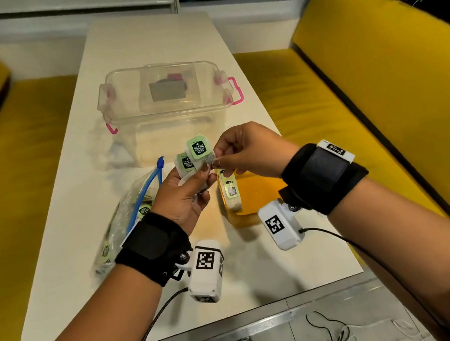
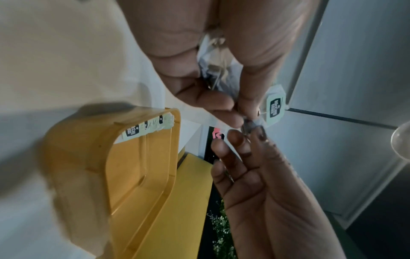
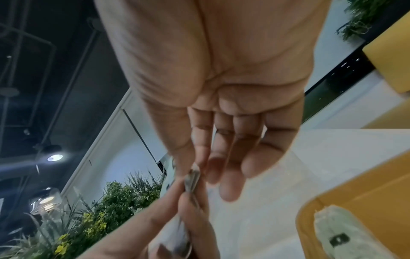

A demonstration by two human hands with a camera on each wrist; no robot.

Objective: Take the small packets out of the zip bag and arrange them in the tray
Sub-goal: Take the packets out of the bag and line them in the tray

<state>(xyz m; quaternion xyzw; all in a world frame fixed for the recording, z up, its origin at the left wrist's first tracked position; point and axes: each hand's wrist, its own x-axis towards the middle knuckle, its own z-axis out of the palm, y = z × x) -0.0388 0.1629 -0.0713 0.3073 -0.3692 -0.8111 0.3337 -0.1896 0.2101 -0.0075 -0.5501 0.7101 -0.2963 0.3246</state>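
My left hand [image 1: 188, 187] holds a small bunch of tea packets [image 1: 185, 164] with green tags above the table. My right hand [image 1: 232, 152] pinches the corner of one packet [image 1: 200, 148] from that bunch between thumb and forefinger [image 3: 195, 150], the other fingers straight. In the left wrist view the green tag [image 2: 275, 106] hangs beside both hands. The yellow tray [image 1: 253, 192] lies under my right hand, with a row of packets [image 1: 231, 191] standing at its left end [image 2: 146, 129]. The clear zip bag [image 1: 126, 216] with a blue zip lies left of my left wrist, more packets inside.
A clear plastic box [image 1: 163, 92] with pink latches stands in the middle of the white table [image 1: 153, 41], a smaller clear container inside it. Yellow benches [image 1: 380, 90] flank the table on both sides. Cables [image 1: 328, 338] trail on the floor below the near edge.
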